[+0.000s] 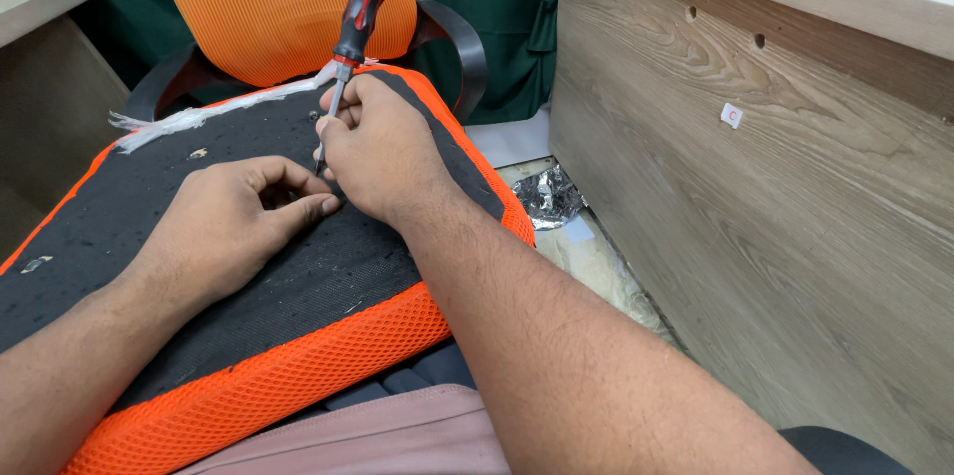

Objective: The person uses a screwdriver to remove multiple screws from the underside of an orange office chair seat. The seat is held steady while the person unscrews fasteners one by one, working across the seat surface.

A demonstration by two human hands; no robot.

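Orange mesh edged the seat cushion (298,366), which lay upside down across the person's lap with its black fabric underside facing up. The right hand (383,152) gripped the metal shaft of a screwdriver (360,13) low down, fingers clenched around it just under the black-and-red handle, which stood nearly upright and leaned slightly to the right. Its tip went down onto the black underside near the middle of the far half; the exact spot was hidden behind the fingers. The left hand (234,222) rested flat on the fabric just left of the tip, fingers curled loosely, forefinger and thumb drawn in toward that point; whether they pinched a small fastener could not be told.

Judging from this, the step in hand was working a fastener in the seat's underside, the left hand steadying the spot while the right guided the tool. A next move would seem to call for keeping the shaft upright over the fastener and pressing down while turning, since a grip so low on the shaft gives little leverage.

A frayed strip of clear plastic (214,112) lay along the far edge of the cushion. The orange chair back (258,8) stood beyond, a wooden panel (755,197) rose at the right, and crumpled foil (547,195) lay on the floor between.
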